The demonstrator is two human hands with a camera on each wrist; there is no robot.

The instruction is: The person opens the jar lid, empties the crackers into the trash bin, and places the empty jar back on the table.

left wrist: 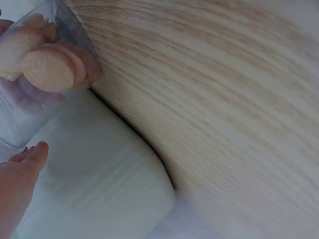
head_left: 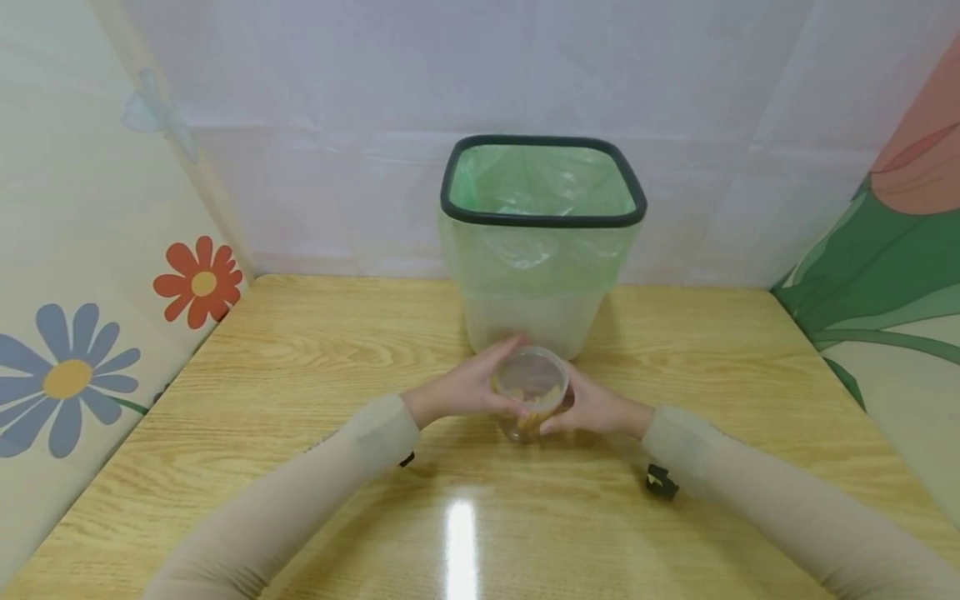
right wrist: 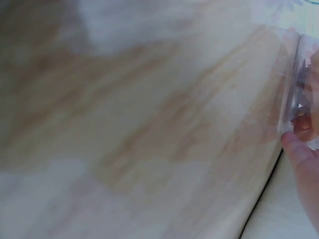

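A clear plastic jar (head_left: 531,385), its round mouth facing up, is between my two hands in the head view. Tan, rounded slices (left wrist: 50,67) that look like biscuits or bread show through its wall in the left wrist view. My left hand (head_left: 480,385) holds the jar from the left, thumb and fingers spread round its side. From the right, my right hand (head_left: 600,406) grips the same jar, with its fingers partly hidden behind it. The right wrist view is blurred; there, a fingertip meets the jar's edge (right wrist: 286,114).
Right behind the jar stands a pale waste bin (head_left: 532,312) with a green liner (head_left: 540,250) and a black rim (head_left: 543,221). It rests on the wood-grain table (head_left: 337,333). A white sheet (head_left: 337,167) hangs behind, and flower-printed panels (head_left: 67,208) flank the table.
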